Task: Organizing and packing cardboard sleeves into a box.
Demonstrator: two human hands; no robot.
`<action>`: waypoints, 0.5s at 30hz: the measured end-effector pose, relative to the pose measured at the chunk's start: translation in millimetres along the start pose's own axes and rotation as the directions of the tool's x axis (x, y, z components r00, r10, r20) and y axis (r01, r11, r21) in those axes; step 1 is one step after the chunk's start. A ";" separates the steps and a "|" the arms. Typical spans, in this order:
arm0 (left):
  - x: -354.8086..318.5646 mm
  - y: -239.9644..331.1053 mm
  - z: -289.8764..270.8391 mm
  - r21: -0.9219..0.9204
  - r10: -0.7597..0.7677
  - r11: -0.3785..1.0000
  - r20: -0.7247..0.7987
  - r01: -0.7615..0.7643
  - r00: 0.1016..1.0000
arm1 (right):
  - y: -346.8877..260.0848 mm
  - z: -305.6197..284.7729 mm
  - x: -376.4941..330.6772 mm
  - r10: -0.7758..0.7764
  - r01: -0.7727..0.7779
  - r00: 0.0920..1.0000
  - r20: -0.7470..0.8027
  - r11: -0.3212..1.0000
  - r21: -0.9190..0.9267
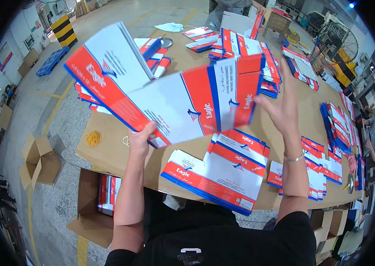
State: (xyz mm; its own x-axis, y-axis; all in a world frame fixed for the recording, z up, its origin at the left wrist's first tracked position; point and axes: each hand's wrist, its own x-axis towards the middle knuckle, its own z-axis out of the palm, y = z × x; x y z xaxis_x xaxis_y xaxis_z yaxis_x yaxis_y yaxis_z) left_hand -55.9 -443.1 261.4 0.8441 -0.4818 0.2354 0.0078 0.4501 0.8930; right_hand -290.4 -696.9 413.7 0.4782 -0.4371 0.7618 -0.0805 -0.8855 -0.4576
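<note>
My left hand [140, 141] grips a stack of flat, unfolded cartons [165, 108] by its lower edge, thumb on top. The sheets are printed red, white and blue, and they are held tilted above the table. At their right end is my right hand [279, 113], open with fingers stretched upward; its thumb is close to the red edge, and whether it touches I cannot tell. Below the held stack, another pile of the same flat cartons [223, 175] lies on the table near my body.
The brown-topped table [107, 148] carries more carton piles [245, 44] and a heap of yellow rubber bands [93, 138]. Open cardboard boxes [89, 228] stand on the floor at left, one holding cartons. Another person's hand [259, 8] is across the table; a large fan [337, 42] stands far right.
</note>
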 end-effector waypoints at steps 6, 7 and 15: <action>-8.5 7.3 25.0 -0.126 -0.353 0.921 0.130 0.369 0.927 | 2.5 -16.3 -67.8 0.553 -0.748 0.604 0.574 0.642 0.168; -12.3 5.9 30.1 -0.127 -0.416 0.892 0.149 0.435 0.897 | 6.8 -18.1 -80.7 0.568 -0.779 0.605 0.558 0.568 0.266; -10.8 10.0 56.2 0.087 -0.640 0.763 0.232 0.640 0.732 | 41.4 -31.6 -137.2 0.614 -0.877 0.465 0.638 0.224 0.425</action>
State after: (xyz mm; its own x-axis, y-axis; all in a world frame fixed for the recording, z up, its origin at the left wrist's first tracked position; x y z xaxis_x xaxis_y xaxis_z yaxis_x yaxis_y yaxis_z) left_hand -95.0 -475.6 289.3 0.4887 -0.8153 -0.3106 0.4994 -0.0305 0.8659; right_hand -387.0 -678.6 304.8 0.7310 -0.6464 -0.2188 -0.0661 0.2519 -0.9655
